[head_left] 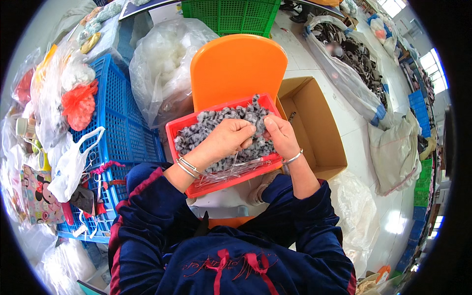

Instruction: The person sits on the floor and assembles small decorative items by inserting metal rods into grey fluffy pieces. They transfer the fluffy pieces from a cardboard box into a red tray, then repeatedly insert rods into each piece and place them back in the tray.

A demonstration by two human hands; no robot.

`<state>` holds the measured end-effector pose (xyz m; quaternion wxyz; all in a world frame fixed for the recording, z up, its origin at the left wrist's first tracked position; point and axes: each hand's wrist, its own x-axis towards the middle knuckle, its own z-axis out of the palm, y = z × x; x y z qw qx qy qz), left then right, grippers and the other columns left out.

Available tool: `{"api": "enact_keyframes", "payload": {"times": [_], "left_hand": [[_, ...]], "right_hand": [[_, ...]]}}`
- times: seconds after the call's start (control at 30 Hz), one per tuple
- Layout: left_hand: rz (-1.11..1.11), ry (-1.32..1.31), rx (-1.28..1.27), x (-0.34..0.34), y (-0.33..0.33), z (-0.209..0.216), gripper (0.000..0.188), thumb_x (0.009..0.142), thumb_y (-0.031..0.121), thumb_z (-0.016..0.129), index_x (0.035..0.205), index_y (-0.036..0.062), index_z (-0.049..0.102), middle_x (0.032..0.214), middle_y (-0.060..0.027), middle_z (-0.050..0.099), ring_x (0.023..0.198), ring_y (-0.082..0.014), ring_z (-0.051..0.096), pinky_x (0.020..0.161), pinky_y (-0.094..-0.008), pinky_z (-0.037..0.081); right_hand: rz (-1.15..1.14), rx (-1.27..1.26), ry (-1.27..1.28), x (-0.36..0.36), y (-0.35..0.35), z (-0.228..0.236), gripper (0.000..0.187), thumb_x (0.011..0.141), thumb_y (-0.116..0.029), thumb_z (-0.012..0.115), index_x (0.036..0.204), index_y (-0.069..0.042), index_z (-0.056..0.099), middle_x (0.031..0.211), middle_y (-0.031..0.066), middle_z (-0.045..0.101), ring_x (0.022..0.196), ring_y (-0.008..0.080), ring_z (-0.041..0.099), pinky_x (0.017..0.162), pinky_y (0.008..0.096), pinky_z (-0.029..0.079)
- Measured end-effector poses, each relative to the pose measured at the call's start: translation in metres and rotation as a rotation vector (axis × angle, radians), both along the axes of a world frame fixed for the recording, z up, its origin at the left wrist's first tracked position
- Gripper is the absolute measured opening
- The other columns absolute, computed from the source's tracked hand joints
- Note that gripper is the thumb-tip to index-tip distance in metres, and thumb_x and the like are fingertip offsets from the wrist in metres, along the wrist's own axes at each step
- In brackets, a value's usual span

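My left hand (229, 136) and my right hand (281, 135) meet above a red plastic tray (171, 129), their fingertips almost touching. Both are pinched closed. What lies between the fingers is too small to make out. Heaped in the tray are fluffy grey-and-black plush pieces (196, 130), some of them right up against my fingers. Along the tray's near side lies a bundle of thin metal wires (226, 173), below my left hand. One thin strand seems to hang beneath the left fingers, but I cannot tell whether they grip it.
The tray sits on an orange chair (238, 69). An open cardboard box (314, 132) stands at its right, a clear bag of white stuffing (164, 64) at its left. Blue crates (120, 118) hold bags on my left; a green crate (228, 17) stands beyond the chair.
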<state>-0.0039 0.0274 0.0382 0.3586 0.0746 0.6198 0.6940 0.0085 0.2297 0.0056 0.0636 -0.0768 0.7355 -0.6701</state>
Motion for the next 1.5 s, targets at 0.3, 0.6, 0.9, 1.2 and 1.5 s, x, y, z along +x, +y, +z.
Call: {"api": "enact_keyframes", "payload": {"times": [0.3, 0.6, 0.9, 1.2, 1.5], "left_hand": [[-0.089, -0.079, 0.082, 0.0, -0.004, -0.001, 0.03, 0.099, 0.028, 0.048, 0.076, 0.0096, 0.053, 0.058, 0.0049, 0.042, 0.045, -0.0026, 0.026, 0.04, -0.0198, 0.02], [-0.109, -0.131, 0.078, -0.001, 0.001, 0.007, 0.028, 0.097, 0.024, 0.049, 0.076, 0.0075, 0.056, 0.057, 0.0043, 0.043, 0.044, -0.0033, 0.027, 0.039, -0.0206, 0.02], [-0.115, -0.115, 0.065, -0.003, 0.008, 0.002, 0.03, 0.095, 0.024, 0.051, 0.071, 0.0067, 0.057, 0.055, 0.0041, 0.046, 0.042, -0.0037, 0.032, 0.039, -0.0209, 0.024], [0.116, 0.156, 0.026, -0.022, -0.006, -0.008, 0.034, 0.098, 0.03, 0.052, 0.119, 0.0052, 0.062, 0.111, -0.0006, 0.064, 0.095, -0.0073, 0.055, 0.076, -0.0246, 0.046], [0.099, 0.244, -0.019, -0.019, -0.013, -0.013, 0.027, 0.097, 0.024, 0.052, 0.11, 0.0041, 0.065, 0.101, -0.0002, 0.067, 0.084, -0.0057, 0.057, 0.07, -0.0203, 0.045]], "right_hand": [[0.085, 0.129, 0.189, 0.001, -0.001, 0.014, 0.036, 0.101, -0.023, 0.047, 0.074, -0.001, 0.049, 0.062, 0.0003, 0.041, 0.06, 0.0093, 0.04, 0.055, 0.0276, 0.038], [0.009, 0.235, 0.356, 0.002, 0.0, 0.014, 0.036, 0.099, -0.018, 0.05, 0.068, 0.002, 0.049, 0.058, 0.0072, 0.041, 0.051, 0.0164, 0.041, 0.049, 0.0321, 0.037], [-0.075, 0.335, 0.445, 0.007, 0.003, 0.012, 0.035, 0.098, -0.014, 0.049, 0.066, 0.001, 0.048, 0.057, 0.0059, 0.046, 0.053, 0.0132, 0.05, 0.048, 0.0284, 0.04], [-0.546, 0.469, 0.262, -0.014, 0.097, 0.026, 0.043, 0.098, -0.025, 0.054, 0.064, 0.001, 0.05, 0.06, -0.0051, 0.042, 0.057, 0.0058, 0.037, 0.051, 0.0262, 0.032], [-0.142, 0.483, -0.091, -0.009, 0.044, -0.038, 0.023, 0.086, -0.022, 0.067, 0.079, 0.0, 0.063, 0.073, 0.0184, 0.061, 0.064, 0.031, 0.06, 0.063, 0.0379, 0.049]]}}
